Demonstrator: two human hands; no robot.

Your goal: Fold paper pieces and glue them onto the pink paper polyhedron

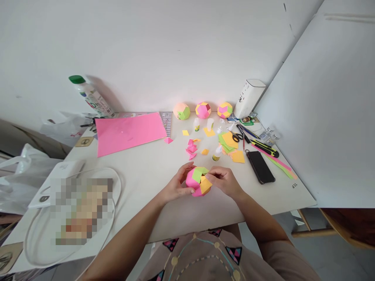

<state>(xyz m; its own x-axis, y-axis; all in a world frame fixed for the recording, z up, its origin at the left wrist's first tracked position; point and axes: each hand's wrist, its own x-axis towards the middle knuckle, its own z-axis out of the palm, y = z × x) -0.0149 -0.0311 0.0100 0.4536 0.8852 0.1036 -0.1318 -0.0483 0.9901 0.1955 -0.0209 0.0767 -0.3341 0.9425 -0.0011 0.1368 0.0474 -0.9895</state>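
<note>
Here we cup a half-built paper ball [198, 180] of pink, green and orange panels just above the near edge of the white table [152, 171]. Our left hand [175, 185] wraps its side, fingers curled around it; our right hand [223, 181] seems to pinch an orange flap. Behind stand a glue bottle [217, 153], loose pink pieces [191, 148] and three finished balls [203, 110]; a black phone [260, 166] lies right.
</note>
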